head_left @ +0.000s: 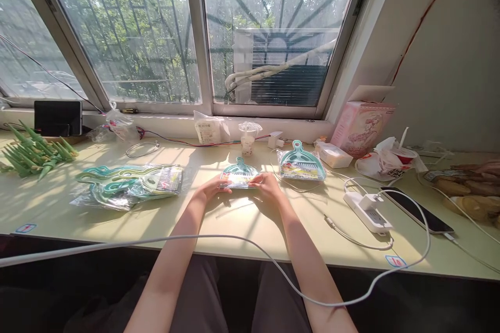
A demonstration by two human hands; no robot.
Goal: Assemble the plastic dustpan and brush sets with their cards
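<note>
Between my two hands is a small teal dustpan and brush set (239, 173) in clear plastic wrap, its handle pointing away from me. My left hand (214, 187) grips its left lower corner, and my right hand (266, 184) pinches the right one. To the right lies another wrapped teal dustpan set (301, 162) with a white-bristled brush. On the left, several more wrapped dustpan sets (133, 183) in teal and pale green lie in a pile.
A power strip (367, 213) with a plugged-in charger and a phone (417, 210) lie on the right. One white cable (242, 238) loops across my forearms. Behind stand a plastic cup (247, 141) and a pink box (363, 127). A green plant (37, 153) and tablet (58, 118) are left.
</note>
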